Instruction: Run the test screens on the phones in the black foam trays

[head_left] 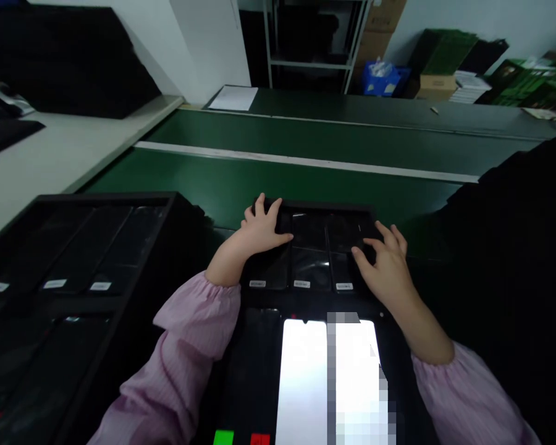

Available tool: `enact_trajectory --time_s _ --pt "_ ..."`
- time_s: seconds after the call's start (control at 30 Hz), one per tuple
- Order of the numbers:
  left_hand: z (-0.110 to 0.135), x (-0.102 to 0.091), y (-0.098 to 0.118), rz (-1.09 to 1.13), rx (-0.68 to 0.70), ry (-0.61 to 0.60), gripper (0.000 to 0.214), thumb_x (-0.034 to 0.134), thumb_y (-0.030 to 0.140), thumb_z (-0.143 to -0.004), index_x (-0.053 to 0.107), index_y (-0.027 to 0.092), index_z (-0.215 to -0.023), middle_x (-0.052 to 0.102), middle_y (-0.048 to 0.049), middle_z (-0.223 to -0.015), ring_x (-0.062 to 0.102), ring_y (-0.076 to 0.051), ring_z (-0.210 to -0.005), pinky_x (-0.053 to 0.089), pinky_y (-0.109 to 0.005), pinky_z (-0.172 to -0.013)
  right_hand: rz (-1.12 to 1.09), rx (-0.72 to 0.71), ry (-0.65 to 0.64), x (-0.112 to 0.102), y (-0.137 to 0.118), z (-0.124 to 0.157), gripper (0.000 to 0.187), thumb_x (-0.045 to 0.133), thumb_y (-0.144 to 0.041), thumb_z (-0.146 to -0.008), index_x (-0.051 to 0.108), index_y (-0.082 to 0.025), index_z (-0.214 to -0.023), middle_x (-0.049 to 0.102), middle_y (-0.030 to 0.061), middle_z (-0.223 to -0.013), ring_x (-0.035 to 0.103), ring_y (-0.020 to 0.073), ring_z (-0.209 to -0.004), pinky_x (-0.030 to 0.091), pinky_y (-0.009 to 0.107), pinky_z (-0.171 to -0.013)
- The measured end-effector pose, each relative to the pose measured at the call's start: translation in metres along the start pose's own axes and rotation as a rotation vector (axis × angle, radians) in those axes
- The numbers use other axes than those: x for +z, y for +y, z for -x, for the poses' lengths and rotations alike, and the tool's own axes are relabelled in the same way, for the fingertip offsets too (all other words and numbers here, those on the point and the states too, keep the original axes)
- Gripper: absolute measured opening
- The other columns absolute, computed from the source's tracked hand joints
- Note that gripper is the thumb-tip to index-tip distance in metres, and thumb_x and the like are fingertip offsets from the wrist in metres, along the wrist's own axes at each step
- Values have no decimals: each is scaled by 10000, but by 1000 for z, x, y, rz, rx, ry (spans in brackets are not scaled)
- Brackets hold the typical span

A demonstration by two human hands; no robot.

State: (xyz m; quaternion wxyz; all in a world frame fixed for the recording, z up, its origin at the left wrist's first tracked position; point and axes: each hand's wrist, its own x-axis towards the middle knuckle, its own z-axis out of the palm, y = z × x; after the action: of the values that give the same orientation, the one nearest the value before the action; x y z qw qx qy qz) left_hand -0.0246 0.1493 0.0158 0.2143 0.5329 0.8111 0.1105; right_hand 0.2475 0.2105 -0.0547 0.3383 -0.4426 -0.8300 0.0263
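A black tray (306, 301) stands in front of me, with dark phones (310, 262) side by side in its far row. Each phone in that row carries a small white label at its near end. In the near row, one phone (303, 383) shows a bright white screen, and beside it another lit screen is partly pixelated. My left hand (263, 228) grips the tray's far left corner, fingers over the rim and thumb stretched inward above a phone. At the right rim, my right hand (387, 262) is closed loosely around the wall, thumb inside.
Left of the tray is a second, taller black tray (167, 247) of phones. Behind runs a green work surface (306, 139) with a pale strip. A white table (92, 139) adjoins at left. Shelving, a blue bin (380, 79) and boxes stand at the back. Something black fills the right side.
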Motion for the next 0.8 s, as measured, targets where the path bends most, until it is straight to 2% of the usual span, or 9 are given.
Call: enact_trajectory --time_s 0.13,0.23,0.4,0.5,0.67,0.8 --pt "-15 -7 -8 -64 8 -73 1076 773 559 -770 274 301 -1687 95 -197 -1797 280 -623 -1545 350 -729 -1197 -46 -54 5 -3 -11 1 443 534 -527 -1024 746 -143 -958 662 247 -1371 453 455 -1470 461 753 -1141" --pt "-28 -9 -12 -102 2 -107 1110 784 577 -739 257 350 -1689 112 -172 -1799 322 -652 -1506 328 -773 -1181 -101 -91 -23 -8 -15 0 359 563 -472 -1029 733 -159 -985 668 223 -1379 432 447 -1492 461 750 -1145" --pt "-40 -7 -22 -143 26 -107 1084 760 601 -763 236 387 -1687 140 -151 -1791 341 -621 -1509 351 -741 -1183 -16 -74 -58 -14 -7 -4 388 542 -470 -1045 770 -158 -1010 664 208 -1392 464 452 -1465 466 747 -1145" --pt "-39 -4 -25 -143 31 -84 1091 766 608 -763 235 383 -1689 133 -142 -1793 308 -608 -1531 339 -728 -1202 42 -97 -102 -14 0 -19 375 585 -494 -1019 776 -170 -1023 640 201 -1427 458 465 -1466 464 743 -1150" --pt "-36 -4 -22 -137 39 -69 1066 774 564 -779 249 373 -1688 152 -151 -1788 358 -597 -1508 337 -733 -1204 -5 -237 -242 -4 -1 -59 332 572 -383 -1025 769 -157 -1167 579 178 -1530 394 454 -1523 422 719 -1204" --pt "-35 -4 -19 -152 9 -89 1065 757 559 -804 222 344 -1700 125 -161 -1792 314 -594 -1536 313 -709 -1232 31 -157 -360 10 -5 -80 357 586 -416 -1024 814 -164 -1135 504 155 -1622 306 520 -1557 367 798 -1193"
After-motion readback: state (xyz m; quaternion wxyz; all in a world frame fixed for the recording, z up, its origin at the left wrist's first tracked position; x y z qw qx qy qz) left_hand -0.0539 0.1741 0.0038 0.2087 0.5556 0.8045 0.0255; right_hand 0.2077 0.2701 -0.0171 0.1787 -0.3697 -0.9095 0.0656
